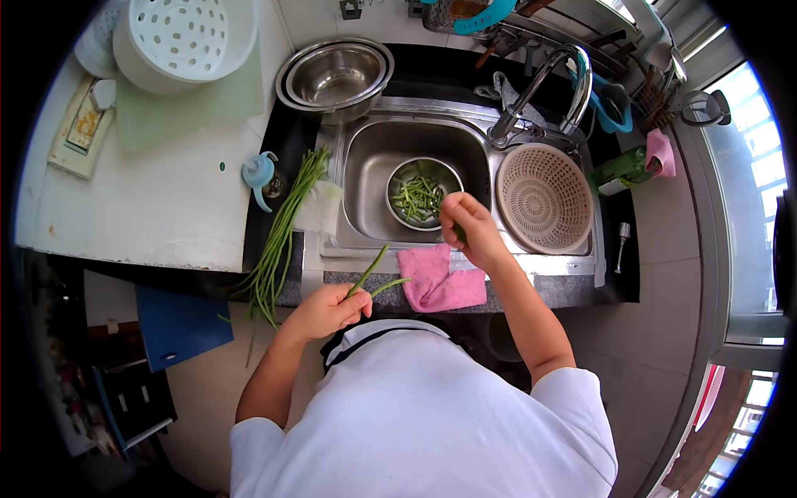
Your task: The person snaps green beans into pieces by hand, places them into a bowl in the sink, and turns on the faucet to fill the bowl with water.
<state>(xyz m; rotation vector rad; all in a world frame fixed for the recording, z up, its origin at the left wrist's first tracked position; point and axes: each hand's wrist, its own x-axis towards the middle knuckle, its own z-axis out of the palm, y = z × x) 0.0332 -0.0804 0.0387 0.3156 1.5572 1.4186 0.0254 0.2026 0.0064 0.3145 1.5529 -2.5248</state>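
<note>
Long green beans [367,274] stick out of my left hand [332,310], which is closed on them in front of the counter edge. My right hand [470,224] is closed above the right rim of a steel bowl [398,211], with a small bit of green showing at its fingers. Short cut bean pieces [417,197] lie in that bowl, which stands in the sink [365,166]. A bundle of long whole beans [286,220] lies on the counter left of the sink, its lower ends hanging over the edge.
A pink cloth [440,280] lies at the sink's front edge. The beige colander [545,199] sits right of the basin, below the faucet [531,95]. Nested steel bowls [334,75] stand at the back left, and a blue-topped bottle [260,172] is beside the bean bundle.
</note>
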